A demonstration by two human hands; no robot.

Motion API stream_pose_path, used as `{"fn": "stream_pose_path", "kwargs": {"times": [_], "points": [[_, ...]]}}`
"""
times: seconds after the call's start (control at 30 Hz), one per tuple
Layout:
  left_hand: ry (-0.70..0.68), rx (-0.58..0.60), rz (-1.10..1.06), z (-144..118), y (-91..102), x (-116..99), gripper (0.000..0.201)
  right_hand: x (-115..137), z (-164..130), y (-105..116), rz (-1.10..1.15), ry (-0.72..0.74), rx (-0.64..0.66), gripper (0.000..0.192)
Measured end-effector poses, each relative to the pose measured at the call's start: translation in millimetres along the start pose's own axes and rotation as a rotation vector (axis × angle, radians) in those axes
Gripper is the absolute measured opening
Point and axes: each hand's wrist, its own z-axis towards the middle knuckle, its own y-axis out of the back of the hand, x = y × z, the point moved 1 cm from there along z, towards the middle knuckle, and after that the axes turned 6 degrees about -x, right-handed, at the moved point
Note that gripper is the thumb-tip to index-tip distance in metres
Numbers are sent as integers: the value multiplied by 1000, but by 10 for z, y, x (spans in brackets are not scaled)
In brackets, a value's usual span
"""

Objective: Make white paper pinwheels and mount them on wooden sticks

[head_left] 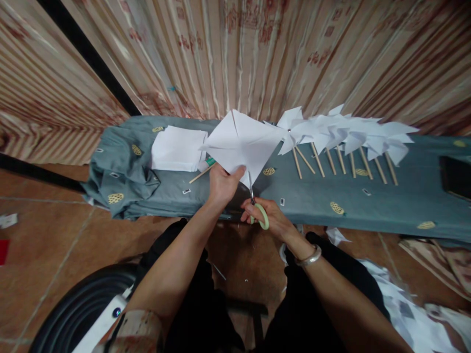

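My left hand (222, 184) pinches the lower corner of a white square sheet of paper (241, 139), held up over the bench. My right hand (270, 215) grips green-handled scissors (257, 211), whose blades point up into the sheet's lower edge. A silver bangle (311, 256) sits on my right wrist. A stack of white paper sheets (178, 148) lies on the cloth to the left. A row of several finished white paper pinwheels on wooden sticks (346, 139) lies to the right.
A grey-green patterned cloth (397, 201) covers the low bench. A striped curtain (257, 54) hangs behind. A loose wooden stick (200, 174) lies by the stack. Paper scraps (412, 309) litter the tiled floor at right. A black round object (81, 309) is at lower left.
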Motion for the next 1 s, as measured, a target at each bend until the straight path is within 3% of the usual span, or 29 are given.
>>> {"fn": "stream_pose_path", "kwargs": {"times": [0.5, 1.0], "points": [[7, -12, -10, 10, 30, -39, 16, -104, 21, -23, -21, 105, -39, 44], [-13, -19, -57, 32, 24, -26, 16, -63, 19, -66, 0, 85, -64, 45]]}}
